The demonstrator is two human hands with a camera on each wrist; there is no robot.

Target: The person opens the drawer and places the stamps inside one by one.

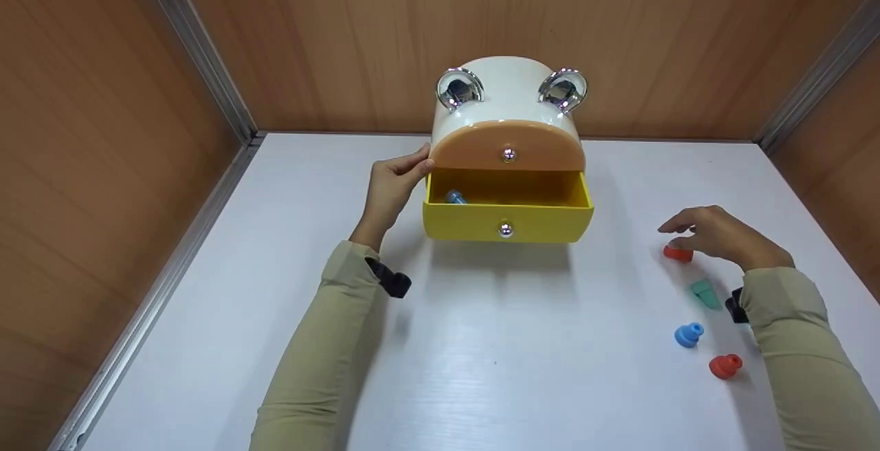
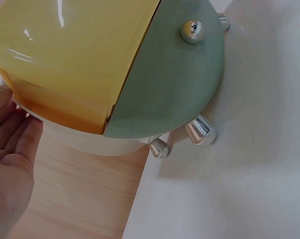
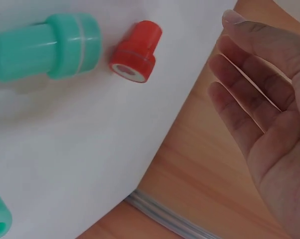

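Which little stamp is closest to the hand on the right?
The red stamp farthest from the person, right under the right hand and its fingers. The green, blue and other red one lie nearer the sleeve.

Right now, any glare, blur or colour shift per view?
Head: sharp, soft shadow under the yellow drawer, glare on the chrome ears. Left wrist: colour shift, orange front reads green. Right wrist: right hand soft, red cap fairly sharp.

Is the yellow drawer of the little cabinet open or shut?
Open. The yellow drawer is pulled out from under the shut orange drawer, its inside showing a small blue piece. The left hand touches the cabinet's side.
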